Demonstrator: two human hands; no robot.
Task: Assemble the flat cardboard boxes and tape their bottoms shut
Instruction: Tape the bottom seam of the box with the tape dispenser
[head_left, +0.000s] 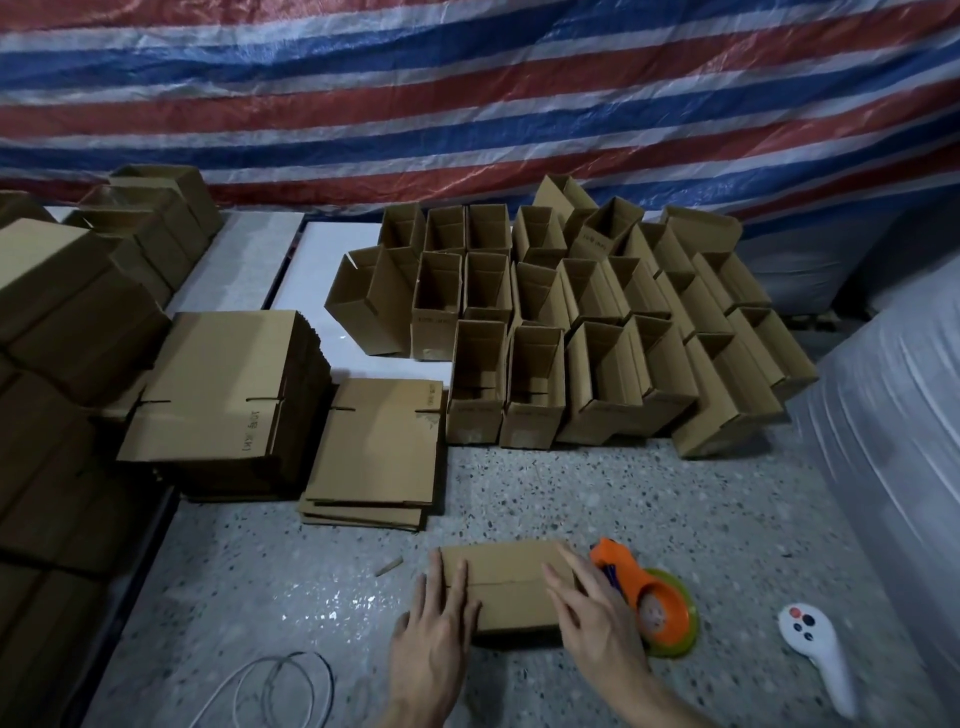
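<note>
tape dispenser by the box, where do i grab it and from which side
Probably by the orange handle, from above with the right hand, which lies flat on the box right beside it. The tape dispenser lies flat on the floor with that narrow handle pointing away from the person, easy for fingers to curl round; the green-rimmed roll end is wide.

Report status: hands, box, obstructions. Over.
Left hand and right hand flat on cardboard box, pressing it shut. No tape visible on it. Tape dispenser beside box, nothing blocking.

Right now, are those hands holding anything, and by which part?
Nothing gripped: left hand and right hand press flat on the small brown cardboard box, one at each end.
</note>
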